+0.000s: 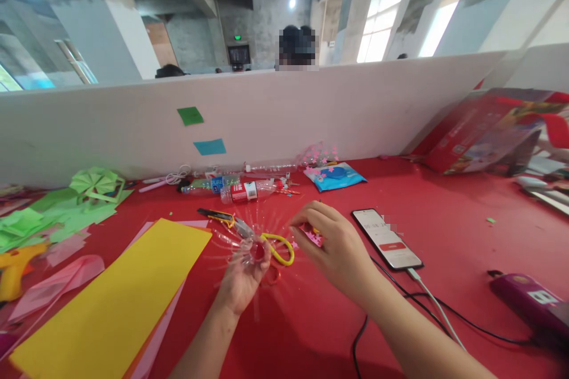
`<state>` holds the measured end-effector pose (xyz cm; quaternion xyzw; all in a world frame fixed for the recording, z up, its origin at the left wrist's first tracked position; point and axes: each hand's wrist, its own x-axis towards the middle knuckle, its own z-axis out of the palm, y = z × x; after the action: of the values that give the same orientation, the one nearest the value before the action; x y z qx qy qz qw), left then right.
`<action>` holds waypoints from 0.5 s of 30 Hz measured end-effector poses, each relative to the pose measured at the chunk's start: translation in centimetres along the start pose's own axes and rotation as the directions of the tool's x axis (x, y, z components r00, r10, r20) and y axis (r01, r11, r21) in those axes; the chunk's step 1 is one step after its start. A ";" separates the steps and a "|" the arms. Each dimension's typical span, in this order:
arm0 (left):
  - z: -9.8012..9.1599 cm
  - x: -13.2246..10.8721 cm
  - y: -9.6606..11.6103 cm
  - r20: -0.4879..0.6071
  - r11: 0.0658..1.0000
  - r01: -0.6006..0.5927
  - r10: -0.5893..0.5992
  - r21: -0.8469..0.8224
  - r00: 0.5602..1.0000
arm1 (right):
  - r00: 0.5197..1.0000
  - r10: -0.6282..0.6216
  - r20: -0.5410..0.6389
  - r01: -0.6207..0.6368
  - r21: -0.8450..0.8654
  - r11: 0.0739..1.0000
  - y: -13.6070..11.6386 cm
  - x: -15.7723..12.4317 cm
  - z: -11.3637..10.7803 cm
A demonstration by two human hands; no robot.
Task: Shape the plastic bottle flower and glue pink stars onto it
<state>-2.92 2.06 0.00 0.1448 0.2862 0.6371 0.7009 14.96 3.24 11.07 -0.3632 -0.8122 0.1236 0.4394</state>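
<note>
one left hand [243,277] gripping one clear plastic piece [249,245], one right hand [331,237] raised beside it

the left fingers curl around the piece's ring-like middle, its thin strips fanning out above the red table [422,201]; the right thumb and fingertips curve nearly together, though whether they pinch anything i cannot tell. a light hold at the ring should serve best, keeping the strips uncreased and easy to work singly. just beyond lie one pair of yellow-handled scissors [290,247] and one craft knife [217,217]; farther out, two labelled bottles [251,191], one phone [386,238] and, on the partition [275,112], two paper squares [190,116].
</note>
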 end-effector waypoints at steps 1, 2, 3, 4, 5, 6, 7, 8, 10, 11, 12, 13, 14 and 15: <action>0.0 0.0 0.0 0.005 1.000 0.000 0.000 0.010 1.000 | 1.000 -0.019 -0.005 0.019 0.007 1.000 0.0 0.0 0.0; 0.1 -0.1 0.0 0.008 1.000 0.000 0.000 0.027 1.000 | 0.999 -0.044 -0.012 0.044 0.011 0.999 0.0 0.1 0.0; 0.2 -0.1 0.0 0.010 0.999 0.005 -0.005 0.049 1.000 | 0.997 -0.073 -0.020 0.073 0.013 0.997 0.0 0.1 0.0; 0.3 -0.2 0.0 0.009 0.997 0.010 -0.011 0.071 1.000 | 0.994 -0.104 -0.027 0.105 0.016 0.994 0.0 0.1 0.0; 0.4 -0.3 0.0 0.006 0.996 0.021 -0.022 0.090 1.000 | 0.990 -0.135 -0.031 0.136 0.019 0.991 -0.1 0.2 0.0; 0.6 -0.3 0.0 0.000 0.994 0.036 -0.036 0.106 0.999 | 0.986 -0.162 -0.030 0.163 0.022 0.986 -0.1 0.2 -0.1; 0.8 -0.4 0.0 -0.008 0.992 0.048 -0.047 0.117 0.999 | 0.983 -0.183 -0.024 0.184 0.023 0.983 -0.1 0.2 -0.1; 0.9 -0.4 0.0 -0.016 0.991 0.059 -0.057 0.124 0.998 | 0.981 -0.196 -0.011 0.196 0.020 0.980 -0.1 0.2 -0.1; 0.9 -0.4 -0.1 -0.030 0.989 0.069 -0.066 0.128 0.997 | 0.979 -0.205 0.022 0.204 0.005 0.979 -0.1 0.2 0.0; 0.8 -0.3 -0.2 -0.039 0.990 0.071 -0.066 0.124 0.997 | 0.978 -0.205 0.039 0.205 -0.003 0.979 0.0 0.1 0.1; 0.7 -0.2 -0.3 -0.049 0.991 0.069 -0.064 0.118 0.997 | 0.977 -0.206 0.056 0.207 -0.009 0.978 0.0 0.1 0.1; 0.6 -0.1 -0.4 -0.056 0.991 0.072 -0.066 0.113 0.996 | 0.976 -0.209 0.069 0.210 -0.011 0.978 0.1 0.1 0.2; 0.5 0.0 -0.5 -0.059 0.991 0.078 -0.071 0.110 0.996 | 0.974 -0.213 0.079 0.215 -0.010 0.977 0.1 0.1 0.3; 0.4 0.0 -0.5 -0.057 0.991 0.080 -0.074 0.110 0.996 | 0.972 -0.220 0.088 0.221 -0.006 0.975 0.1 0.1 0.3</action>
<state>-2.26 2.06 0.03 0.1561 0.3453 0.5962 0.7077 14.74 3.44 10.86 -0.2686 -0.8668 0.0832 0.4119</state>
